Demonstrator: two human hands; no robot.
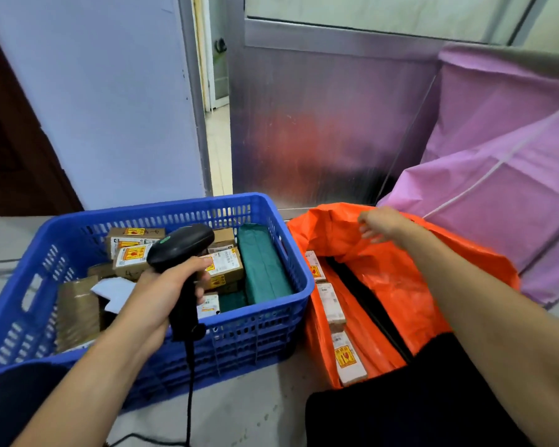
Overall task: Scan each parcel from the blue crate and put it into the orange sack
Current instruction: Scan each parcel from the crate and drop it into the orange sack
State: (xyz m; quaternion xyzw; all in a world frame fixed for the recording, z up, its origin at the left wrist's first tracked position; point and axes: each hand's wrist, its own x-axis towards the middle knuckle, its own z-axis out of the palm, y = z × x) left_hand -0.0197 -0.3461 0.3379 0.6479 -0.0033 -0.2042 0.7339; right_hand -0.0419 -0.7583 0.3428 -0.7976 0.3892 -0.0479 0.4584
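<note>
The blue crate [265, 321] stands on the floor at the left, holding several brown cardboard parcels [225, 264] with yellow-red labels and a long green parcel [262, 262]. My left hand [167, 290] grips a black barcode scanner [181, 250] by its handle above the crate. The orange sack [397, 275] lies open to the right of the crate, with labelled parcels [333, 304] inside along its left wall. My right hand [380, 224] is over the sack's far rim, fingers loosely spread; I cannot tell whether it touches the plastic.
The scanner's black cable [189, 388] hangs to the floor in front of the crate. Pink fabric sacks [504, 175] are heaped behind and right of the orange sack. A metal door panel [329, 124] and a pale wall [110, 101] stand behind.
</note>
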